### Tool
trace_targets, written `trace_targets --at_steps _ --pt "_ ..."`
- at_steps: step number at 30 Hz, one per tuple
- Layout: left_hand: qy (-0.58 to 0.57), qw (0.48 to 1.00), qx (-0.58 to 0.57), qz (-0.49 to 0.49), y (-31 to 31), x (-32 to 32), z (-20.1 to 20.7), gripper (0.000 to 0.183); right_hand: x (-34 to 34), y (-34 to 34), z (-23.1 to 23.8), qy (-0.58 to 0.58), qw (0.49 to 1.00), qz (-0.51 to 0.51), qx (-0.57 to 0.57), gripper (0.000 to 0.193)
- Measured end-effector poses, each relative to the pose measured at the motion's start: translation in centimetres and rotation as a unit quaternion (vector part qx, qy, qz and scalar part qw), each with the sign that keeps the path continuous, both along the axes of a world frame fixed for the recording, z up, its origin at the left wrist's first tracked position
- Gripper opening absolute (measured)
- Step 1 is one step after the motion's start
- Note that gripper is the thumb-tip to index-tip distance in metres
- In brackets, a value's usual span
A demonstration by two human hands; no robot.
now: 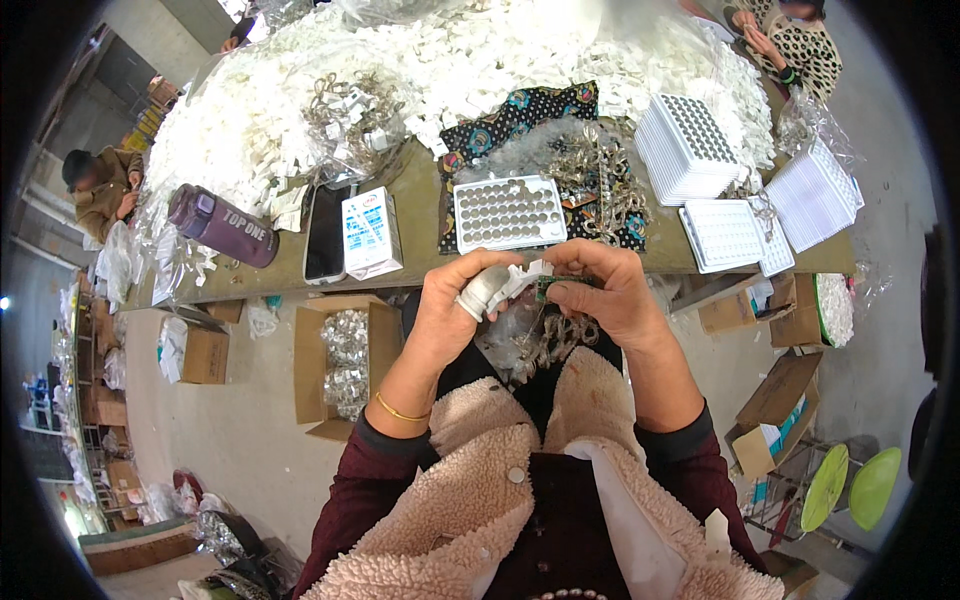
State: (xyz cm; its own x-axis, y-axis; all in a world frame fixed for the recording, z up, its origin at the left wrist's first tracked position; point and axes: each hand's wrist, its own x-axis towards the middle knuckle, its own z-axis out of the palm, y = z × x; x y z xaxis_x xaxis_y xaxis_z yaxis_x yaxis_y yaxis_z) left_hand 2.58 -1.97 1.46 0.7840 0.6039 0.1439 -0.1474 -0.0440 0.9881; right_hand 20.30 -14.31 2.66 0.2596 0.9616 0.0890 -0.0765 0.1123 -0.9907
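Observation:
My left hand grips a curved white plastic housing between thumb and fingers, just past the table's near edge. Close against it, my right hand pinches a small green circuit board at the housing's end. Thin brown wires and a clear plastic bag lie below my hands, over my lap. Beyond my hands is a white tray with rows of round silver discs. It rests on a dark patterned cloth, beside a tangle of wired parts.
White plastic pieces heap across the table's far side. Stacked trays stand right. A purple bottle, dark phone and small white-blue box stand left. An open carton sits on the floor. Other people sit around the table.

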Motion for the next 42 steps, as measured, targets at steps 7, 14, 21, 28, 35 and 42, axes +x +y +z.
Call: trace_targets --at_steps 7,14,21,28,35,42 --pt "0.034 0.978 -0.172 -0.11 2.8 -2.2 -0.2 0.038 1.1 -1.2 0.4 0.125 0.992 -0.003 -0.033 0.024" --pt "-0.078 0.908 -0.404 -0.076 0.7 -1.7 -1.4 0.047 -0.7 -0.2 0.0 -0.282 0.945 -0.068 0.149 0.037" --pt "-0.098 0.922 -0.366 -0.074 -0.2 -1.5 -1.6 0.028 -1.3 0.1 -0.3 -0.341 0.93 -0.001 0.136 0.038" --pt "-0.043 0.98 -0.192 -0.007 0.0 -2.2 0.3 0.019 -1.0 -0.2 -0.2 -0.086 0.993 0.03 0.08 0.03" --pt "0.049 0.99 -0.127 0.033 -0.8 -2.7 1.7 0.021 -0.9 0.1 0.0 0.017 0.997 0.055 0.057 0.019" --pt "-0.052 0.985 -0.166 0.009 -0.7 -3.1 3.0 0.032 -0.7 0.9 -0.9 0.276 0.957 0.075 0.057 0.019"
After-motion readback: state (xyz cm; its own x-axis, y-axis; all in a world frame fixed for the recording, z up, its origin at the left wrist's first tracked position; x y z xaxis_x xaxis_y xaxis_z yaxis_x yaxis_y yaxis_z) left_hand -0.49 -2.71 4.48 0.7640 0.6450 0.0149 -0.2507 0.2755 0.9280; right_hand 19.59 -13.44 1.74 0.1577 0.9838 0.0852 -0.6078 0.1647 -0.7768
